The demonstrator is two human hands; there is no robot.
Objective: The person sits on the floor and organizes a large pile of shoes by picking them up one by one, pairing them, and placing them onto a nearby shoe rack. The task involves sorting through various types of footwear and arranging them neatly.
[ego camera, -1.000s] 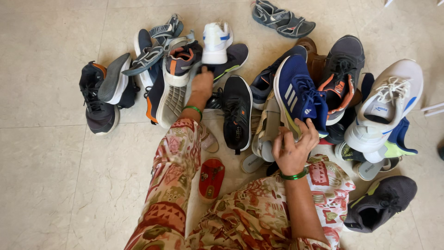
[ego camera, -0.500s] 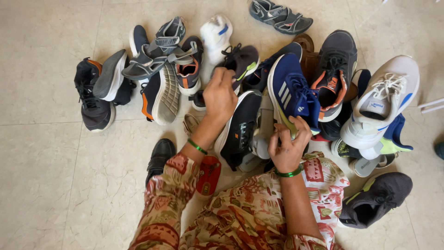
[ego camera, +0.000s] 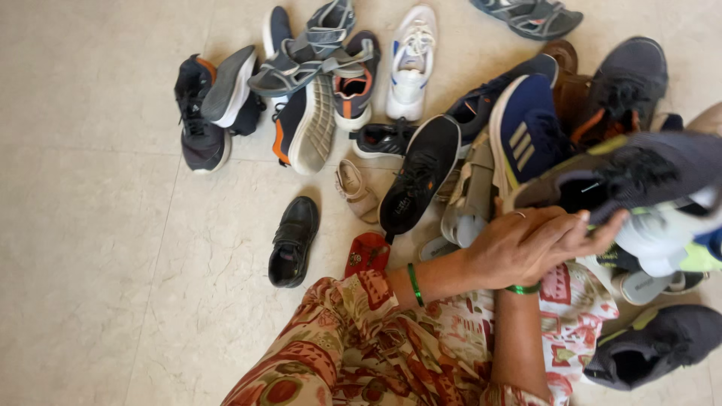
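- L hand (ego camera: 526, 244) lies over R hand (ego camera: 583, 233); both seem to clutch dark grey mesh sneaker (ego camera: 647, 177), exact grip unclear.
- Risk: sneaker slips onto piled shoes, toppling blue striped trainer (ego camera: 526, 131).

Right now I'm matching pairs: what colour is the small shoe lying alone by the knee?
Black, in the head view.

no packages, labels, signs or screens show anywhere among the shoes on the floor
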